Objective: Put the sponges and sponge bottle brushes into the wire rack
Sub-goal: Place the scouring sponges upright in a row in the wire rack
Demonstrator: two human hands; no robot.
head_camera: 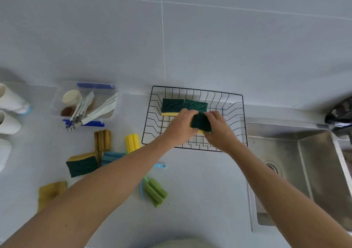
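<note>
What we cannot make out

Our left forearm (106,173) hides the brush handles beside the blue sponge brush (112,157); the sink (304,171) runs off the right edge; white cups (9,99) are cut at the left; a dark object (339,112) stays blurred.

One view only, head-mounted, looking steeply down and forward over the counter (200,181); the tiled wall (190,38) fills the upper half, so the lens faces it; wide-angle bend curves the edges; both forearms reach in from the bottom, close to the camera; the wire rack (194,146) sits near centre; the right edge is blurred, perhaps a faucet by the sink (285,152).
</note>
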